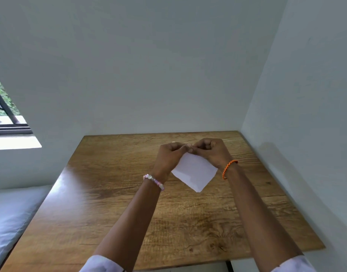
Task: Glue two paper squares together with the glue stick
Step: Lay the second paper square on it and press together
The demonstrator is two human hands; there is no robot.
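Observation:
A white paper square hangs above the wooden table, turned like a diamond with one corner pointing down. My left hand and my right hand meet at its top corner, and both pinch the paper there with curled fingers. Whether it is one sheet or two lying together cannot be told. A small pale object lies on the table just behind my left hand, mostly hidden. No glue stick is plainly visible.
The table stands in a corner, with white walls behind it and on the right. A grey cushion lies left of the table, below a window.

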